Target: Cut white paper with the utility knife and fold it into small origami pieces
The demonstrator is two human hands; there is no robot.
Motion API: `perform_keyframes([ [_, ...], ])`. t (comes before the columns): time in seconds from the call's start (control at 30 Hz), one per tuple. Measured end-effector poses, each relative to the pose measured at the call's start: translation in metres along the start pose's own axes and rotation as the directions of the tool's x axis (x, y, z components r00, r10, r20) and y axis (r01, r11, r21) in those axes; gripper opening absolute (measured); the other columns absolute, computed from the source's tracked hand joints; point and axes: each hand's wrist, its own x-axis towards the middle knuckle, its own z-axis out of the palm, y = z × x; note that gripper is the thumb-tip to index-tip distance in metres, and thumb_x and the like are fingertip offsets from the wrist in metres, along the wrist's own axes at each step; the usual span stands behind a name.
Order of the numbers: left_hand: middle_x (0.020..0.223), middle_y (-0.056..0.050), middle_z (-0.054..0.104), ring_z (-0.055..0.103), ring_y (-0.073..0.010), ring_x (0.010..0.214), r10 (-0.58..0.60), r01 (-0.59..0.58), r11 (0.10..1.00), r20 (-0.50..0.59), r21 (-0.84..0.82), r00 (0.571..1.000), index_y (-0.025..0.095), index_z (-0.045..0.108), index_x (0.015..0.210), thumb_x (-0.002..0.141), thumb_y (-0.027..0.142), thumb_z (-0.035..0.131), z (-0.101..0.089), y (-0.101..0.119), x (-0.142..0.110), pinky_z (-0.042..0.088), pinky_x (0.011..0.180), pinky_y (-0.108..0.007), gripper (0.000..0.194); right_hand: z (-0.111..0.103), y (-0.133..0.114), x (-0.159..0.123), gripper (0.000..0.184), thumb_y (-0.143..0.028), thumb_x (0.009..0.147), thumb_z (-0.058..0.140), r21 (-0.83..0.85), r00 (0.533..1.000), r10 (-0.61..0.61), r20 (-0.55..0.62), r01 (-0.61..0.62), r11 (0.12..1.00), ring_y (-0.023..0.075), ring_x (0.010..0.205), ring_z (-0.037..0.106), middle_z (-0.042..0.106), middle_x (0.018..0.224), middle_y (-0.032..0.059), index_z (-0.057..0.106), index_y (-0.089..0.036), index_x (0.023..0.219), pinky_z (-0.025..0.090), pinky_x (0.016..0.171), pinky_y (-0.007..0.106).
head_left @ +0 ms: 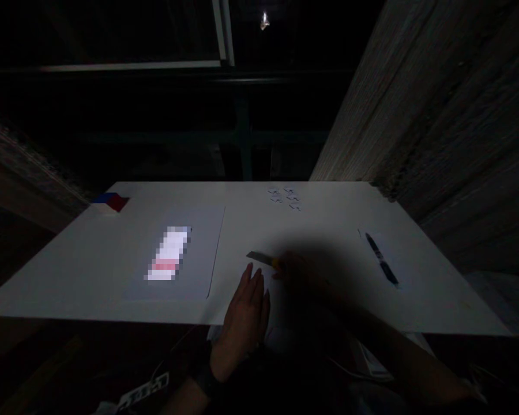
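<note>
My right hand [292,268], mostly in deep shadow, is closed round a utility knife [262,257]. The knife's long blade points left above the white table [337,216], and a bit of yellow shows near my fingers. Just below the blade my left hand [247,305] lies flat with its fingers stretched forward, holding nothing. A pale sheet of paper [269,279] seems to be under its fingertips, though the shadow hides most of it. Whether the blade touches the paper I cannot tell.
A lit phone [169,253] lies on a large white sheet [205,248] at the left. Farther back stands a red and blue block-like object [112,202]. Several small white cut-out pieces [285,196] lie at the far edge. A dark pen [381,259] is at the right.
</note>
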Motion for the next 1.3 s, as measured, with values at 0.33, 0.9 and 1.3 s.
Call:
perform_keyframes([
  [0.33,0.132,-0.014,0.048,0.025,-0.0316,0.132,-0.044,0.054,0.990,-0.078,0.129,0.996,0.011,0.051,0.121,0.087,0.029,0.046,-0.002,-0.010,-0.003,0.036,0.102,-0.049,0.038,0.003,-0.003,-0.003,0.020,-0.027,0.087,0.044,-0.013,0.995,0.095,0.005,-0.095,0.995,0.0178,0.079,0.057,0.063,0.091,0.0082,0.061,-0.015,0.090,0.034,0.064,0.027],
  [0.9,0.105,-0.012,0.056,0.052,-0.0249,0.095,-0.241,0.243,0.956,-0.030,0.164,0.970,0.015,0.051,0.115,0.080,0.044,0.055,-0.021,-0.024,0.040,0.043,0.079,-0.035,0.045,0.003,-0.010,-0.002,0.022,-0.022,0.088,0.040,0.123,0.973,0.212,-0.095,-0.200,0.972,0.0165,0.073,0.059,0.066,0.084,0.0089,0.061,-0.015,0.088,0.035,0.061,0.025],
  [1.3,0.089,-0.010,0.052,0.050,-0.0247,0.084,-0.282,0.297,0.878,-0.095,0.376,0.955,0.013,0.051,0.094,0.084,0.049,0.047,-0.009,-0.023,0.041,0.040,0.069,-0.034,0.038,-0.010,-0.003,0.029,0.019,-0.032,0.066,0.067,0.909,0.956,0.262,0.129,-0.220,0.354,0.0155,0.065,0.059,0.062,0.067,0.0031,0.059,-0.015,0.069,0.045,0.059,0.027],
])
